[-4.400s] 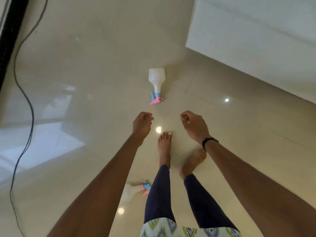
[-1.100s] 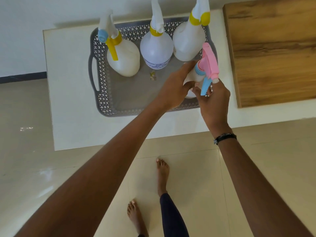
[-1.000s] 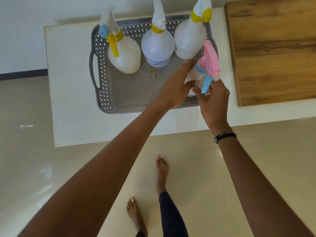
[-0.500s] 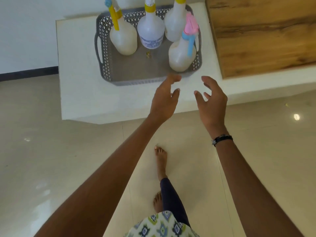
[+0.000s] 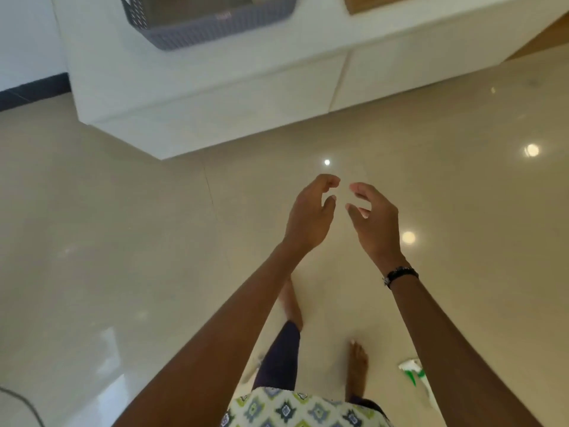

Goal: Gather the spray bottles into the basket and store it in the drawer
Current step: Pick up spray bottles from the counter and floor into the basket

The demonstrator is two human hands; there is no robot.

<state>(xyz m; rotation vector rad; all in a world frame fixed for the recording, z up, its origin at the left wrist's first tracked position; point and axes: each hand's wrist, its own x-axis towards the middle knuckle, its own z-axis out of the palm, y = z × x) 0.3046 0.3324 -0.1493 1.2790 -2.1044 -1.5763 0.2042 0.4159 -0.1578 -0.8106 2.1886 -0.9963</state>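
The grey perforated basket sits on the white cabinet top at the upper edge of the head view; the bottles in it are cut off by the frame. My left hand and my right hand hover over the floor, well below the cabinet, fingers loosely curled and holding nothing. A spray bottle with a green and white head lies on the floor at the lower right, partly hidden by my right forearm. White drawer fronts face me under the cabinet top.
Glossy beige floor tiles fill most of the view. A wooden surface lies on the cabinet top at the right. My bare feet stand below my hands. A dark cable lies at the lower left.
I set the pink-and-blue bottle in the basket and let go. Both hands have drawn back empty, and my view has swung down and away from the cabinet toward the floor.
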